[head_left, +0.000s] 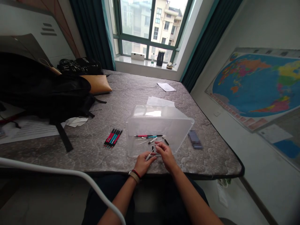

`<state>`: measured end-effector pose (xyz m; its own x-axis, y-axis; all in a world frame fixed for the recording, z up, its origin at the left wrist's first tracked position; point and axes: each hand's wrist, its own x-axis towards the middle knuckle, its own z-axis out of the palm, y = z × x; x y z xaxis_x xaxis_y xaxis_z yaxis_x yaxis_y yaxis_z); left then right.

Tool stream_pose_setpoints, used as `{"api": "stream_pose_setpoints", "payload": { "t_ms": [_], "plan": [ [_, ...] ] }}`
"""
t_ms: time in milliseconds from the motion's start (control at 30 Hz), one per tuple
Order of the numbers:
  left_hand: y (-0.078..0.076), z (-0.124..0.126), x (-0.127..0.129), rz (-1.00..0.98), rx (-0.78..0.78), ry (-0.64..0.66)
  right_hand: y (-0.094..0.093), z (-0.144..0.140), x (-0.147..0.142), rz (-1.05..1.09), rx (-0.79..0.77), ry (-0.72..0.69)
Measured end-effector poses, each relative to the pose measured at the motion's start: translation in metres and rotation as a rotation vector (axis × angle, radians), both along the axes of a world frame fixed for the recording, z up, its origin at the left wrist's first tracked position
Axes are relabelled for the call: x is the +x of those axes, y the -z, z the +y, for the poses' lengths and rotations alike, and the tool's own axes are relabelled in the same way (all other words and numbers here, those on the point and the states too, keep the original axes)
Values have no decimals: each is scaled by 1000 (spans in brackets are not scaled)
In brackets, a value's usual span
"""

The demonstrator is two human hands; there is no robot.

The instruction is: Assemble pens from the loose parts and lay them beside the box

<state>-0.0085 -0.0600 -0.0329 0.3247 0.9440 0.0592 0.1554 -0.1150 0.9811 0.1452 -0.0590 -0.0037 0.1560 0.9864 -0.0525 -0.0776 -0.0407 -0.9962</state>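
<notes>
My left hand (141,163) is closed round a white pen barrel (148,156), tilted up toward the right. Close beside it, my right hand (166,155) has its thumb and fingers pinched together near the barrel's upper end; what they hold is too small to name. Both hands are at the open front of a clear plastic box (180,123) lying on its side. Inside it lie a red and black pen (141,136), a teal and black pen (152,137), a white pen part (153,140), a black pen piece (166,142) and several thin refills (144,142).
Several red, teal and black pens (113,137) lie in a row left of the box. A blurred dark object (195,139) is to its right. White papers (160,101) lie behind. A black backpack (47,90) occupies the left; a white tube (70,172) curves across the lower left.
</notes>
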Motion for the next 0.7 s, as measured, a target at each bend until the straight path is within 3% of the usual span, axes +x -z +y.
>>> {"api": "stream_pose_setpoints", "payload": {
  "t_ms": [400, 567, 700],
  "plan": [
    [4, 1, -1, -39, 24, 13, -1, -3, -6, -66, 33, -102],
    [5, 2, -1, -26, 55, 9, -5, -7, -8, -244, 102, -133],
    [4, 1, -1, -53, 47, 6, -2, -6, -5, -236, 102, -118]
  ]
}}
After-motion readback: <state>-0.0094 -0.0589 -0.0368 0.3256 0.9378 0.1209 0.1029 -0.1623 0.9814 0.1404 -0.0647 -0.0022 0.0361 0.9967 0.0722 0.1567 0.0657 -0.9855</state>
